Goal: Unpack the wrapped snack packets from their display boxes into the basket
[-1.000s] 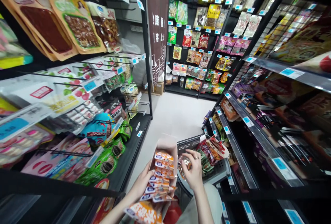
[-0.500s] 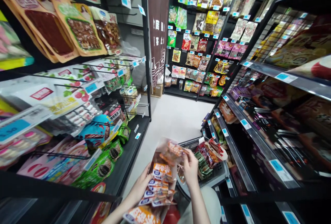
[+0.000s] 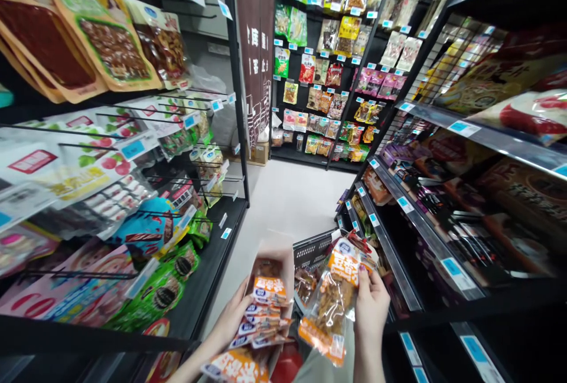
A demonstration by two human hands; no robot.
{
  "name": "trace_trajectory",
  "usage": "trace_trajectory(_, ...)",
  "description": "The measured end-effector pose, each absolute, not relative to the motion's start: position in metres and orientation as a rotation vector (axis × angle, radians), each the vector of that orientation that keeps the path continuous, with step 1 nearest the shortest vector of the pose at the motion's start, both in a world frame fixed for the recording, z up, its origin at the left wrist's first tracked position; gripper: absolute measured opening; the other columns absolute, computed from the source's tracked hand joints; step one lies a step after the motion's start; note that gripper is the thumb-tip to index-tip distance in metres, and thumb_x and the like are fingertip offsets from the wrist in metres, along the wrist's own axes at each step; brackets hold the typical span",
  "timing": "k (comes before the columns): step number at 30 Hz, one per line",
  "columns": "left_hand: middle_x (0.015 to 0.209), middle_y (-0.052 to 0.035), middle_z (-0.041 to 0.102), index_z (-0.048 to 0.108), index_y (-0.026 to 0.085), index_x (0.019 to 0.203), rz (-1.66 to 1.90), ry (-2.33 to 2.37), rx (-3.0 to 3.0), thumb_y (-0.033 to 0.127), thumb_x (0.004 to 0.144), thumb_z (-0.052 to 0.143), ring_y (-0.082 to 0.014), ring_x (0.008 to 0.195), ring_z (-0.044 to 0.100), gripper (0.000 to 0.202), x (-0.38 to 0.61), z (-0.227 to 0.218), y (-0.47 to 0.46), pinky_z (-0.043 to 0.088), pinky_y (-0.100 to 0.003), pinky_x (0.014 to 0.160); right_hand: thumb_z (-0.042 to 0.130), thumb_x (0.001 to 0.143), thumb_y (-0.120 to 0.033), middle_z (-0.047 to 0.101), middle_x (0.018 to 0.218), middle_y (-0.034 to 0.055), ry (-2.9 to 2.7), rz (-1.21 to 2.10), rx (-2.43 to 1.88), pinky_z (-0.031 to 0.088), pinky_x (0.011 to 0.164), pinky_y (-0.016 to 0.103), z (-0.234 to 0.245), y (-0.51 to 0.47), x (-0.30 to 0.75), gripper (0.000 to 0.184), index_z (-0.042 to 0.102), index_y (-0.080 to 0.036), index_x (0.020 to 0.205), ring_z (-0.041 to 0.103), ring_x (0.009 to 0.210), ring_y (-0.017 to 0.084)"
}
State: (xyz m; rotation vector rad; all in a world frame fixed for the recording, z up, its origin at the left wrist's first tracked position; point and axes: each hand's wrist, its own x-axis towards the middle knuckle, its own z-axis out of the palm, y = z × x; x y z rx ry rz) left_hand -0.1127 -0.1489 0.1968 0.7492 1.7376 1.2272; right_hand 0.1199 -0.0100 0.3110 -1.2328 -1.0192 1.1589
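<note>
My left hand grips the side of an open cardboard carton packed with a row of orange and white snack packets. My right hand is closed on one clear snack packet with an orange label, held up to the right of the carton. Behind both hands sits a dark shopping basket holding more packets. Another orange packet lies at the bottom edge, below the carton.
I stand in a narrow shop aisle with a pale floor. Black racks with hanging snack bags line the left, shelves with blue price tags line the right. A brown banner and a further snack wall close the far end.
My right hand has drawn one packet out of the carton and moved it to the right and up. The view has shifted slightly right. My left hand still holds the carton.
</note>
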Motion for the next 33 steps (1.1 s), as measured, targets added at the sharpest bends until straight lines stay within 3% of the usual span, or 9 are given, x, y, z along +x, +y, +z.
trace_trajectory(9, 0.144, -0.012, 0.041, 0.043, 0.012, 0.132, 1.231, 1.752, 0.699, 0.047, 0.07, 0.045, -0.0269, 0.135, 0.034, 0.071, -0.109, 0.204, -0.147, 0.022, -0.038, 0.113, 0.065, 0.069, -0.053, 0.071, 0.091, 0.0117, -1.042, 1.12, -1.242, 0.05, 0.069, 0.03, 0.304, -0.011, 0.129, 0.051, 0.065, -0.011, 0.097, 0.065, 0.081, 0.022)
trace_trajectory(12, 0.146, -0.0126, 0.039, 0.043, 0.01, 0.131, 1.199, 1.771, 0.695, 0.048, 0.069, 0.044, -0.027, 0.137, 0.031, 0.073, -0.109, 0.207, -0.147, 0.019, -0.038, 0.114, 0.069, 0.068, -0.048, 0.07, 0.089, 0.0085, -0.946, 1.23, -1.137, 0.051, 0.074, 0.031, 0.303, -0.014, 0.129, 0.045, 0.064, -0.013, 0.096, 0.064, 0.082, 0.021)
trace_trajectory(15, 0.146, -0.0113, 0.039, 0.042, 0.011, 0.133, 1.183, 1.781, 0.701, 0.048, 0.069, 0.044, -0.0266, 0.136, 0.032, 0.074, -0.11, 0.207, -0.148, 0.02, -0.037, 0.114, 0.072, 0.07, -0.04, 0.066, 0.074, 0.0007, -0.819, 1.418, -0.92, 0.051, 0.063, 0.026, 0.305, -0.018, 0.129, 0.03, 0.061, -0.017, 0.086, 0.062, 0.063, 0.014)
trace_trajectory(17, 0.144, -0.0105, 0.042, 0.04, 0.012, 0.135, 1.184, 1.786, 0.693, 0.048, 0.069, 0.046, -0.0268, 0.135, 0.034, 0.075, -0.111, 0.204, -0.149, 0.021, -0.037, 0.113, 0.07, 0.072, -0.036, 0.056, 0.059, -0.0056, -0.724, 1.599, -0.698, 0.045, 0.046, 0.019, 0.308, -0.024, 0.128, 0.022, 0.057, -0.02, 0.078, 0.051, 0.045, 0.008)
trace_trajectory(19, 0.143, -0.0108, 0.043, 0.039, 0.012, 0.136, 1.189, 1.797, 0.678, 0.048, 0.069, 0.048, -0.0272, 0.134, 0.035, 0.076, -0.113, 0.198, -0.15, 0.022, -0.038, 0.113, 0.065, 0.078, -0.034, 0.044, 0.05, -0.0097, -0.586, 1.762, -0.458, 0.031, 0.031, 0.014, 0.311, -0.031, 0.127, 0.019, 0.051, -0.021, 0.073, 0.035, 0.033, 0.004)
trace_trajectory(22, 0.144, -0.0098, 0.041, 0.04, 0.012, 0.136, 1.216, 1.789, 0.662, 0.046, 0.07, 0.049, -0.0266, 0.136, 0.032, 0.074, -0.115, 0.19, -0.15, 0.02, -0.038, 0.114, 0.047, 0.09, -0.028, 0.036, 0.048, -0.0124, -0.287, 1.897, -0.123, 0.016, 0.024, 0.009, 0.314, -0.041, 0.126, 0.017, 0.046, -0.021, 0.075, 0.02, 0.026, 0.0)
trace_trajectory(24, 0.144, -0.0099, 0.042, 0.038, 0.012, 0.137, 1.23, 1.755, 0.648, 0.046, 0.07, 0.049, -0.0269, 0.135, 0.034, 0.075, -0.115, 0.188, -0.149, 0.024, -0.037, 0.113, 0.038, 0.094, -0.026, 0.033, 0.047, -0.0134, -0.117, 1.982, 0.138, 0.015, 0.024, 0.007, 0.315, -0.045, 0.125, 0.018, 0.043, -0.021, 0.077, 0.021, 0.024, -0.001)
trace_trajectory(28, 0.142, -0.0113, 0.045, 0.032, 0.012, 0.141, 1.209, 1.7, 0.626, 0.046, 0.072, 0.048, -0.028, 0.128, 0.044, 0.079, -0.115, 0.187, -0.149, 0.034, -0.038, 0.107, 0.042, 0.09, -0.022, 0.029, 0.046, -0.0145, 0.082, 2.128, 0.608, 0.02, 0.027, 0.01, 0.319, -0.046, 0.121, 0.016, 0.035, -0.023, 0.076, 0.036, 0.028, 0.001)
trace_trajectory(33, 0.142, -0.0086, 0.045, 0.038, 0.013, 0.137, 1.22, 1.738, 0.683, 0.046, 0.072, 0.047, -0.0256, 0.132, 0.039, 0.073, -0.115, 0.189, -0.149, 0.026, -0.036, 0.112, 0.041, 0.084, -0.006, 0.029, 0.047, -0.0148, 0.111, 2.153, 0.754, 0.023, 0.03, 0.014, 0.324, -0.043, 0.119, 0.024, 0.031, -0.025, 0.073, 0.036, 0.029, 0.003)
